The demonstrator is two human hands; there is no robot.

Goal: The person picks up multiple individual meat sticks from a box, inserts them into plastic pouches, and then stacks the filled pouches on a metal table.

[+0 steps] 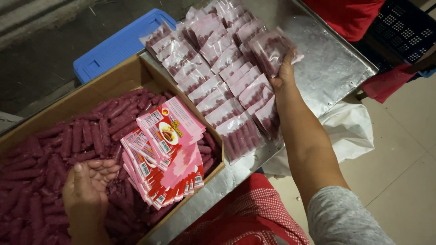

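Seen from the head camera, the right hand [284,72] reaches out over the shiny metal bench [327,68] and its fingers are closed around a clear plastic packet filled with dark red sausages [272,47], held at the far edge of the overlapping rows of filled clear packets [218,77] that cover the middle of the bench. The left hand [88,181] rests palm up inside the wide brown cardboard box [113,84], its fingers loosely curled and open with nothing in them, lying on the loose heap of small dark red sausages [41,168] that fills the box. Just beside that hand, on top of the sausages at the near right of the box, lies a fanned stack of flat empty pink and red printed pouches [168,154]. Beyond the box's far corner a blue plastic lid [118,45] lies on the grey floor. Beside the bench's right edge a white bag [349,129] hangs, and a red checked apron [254,213] shows at the bottom of the view
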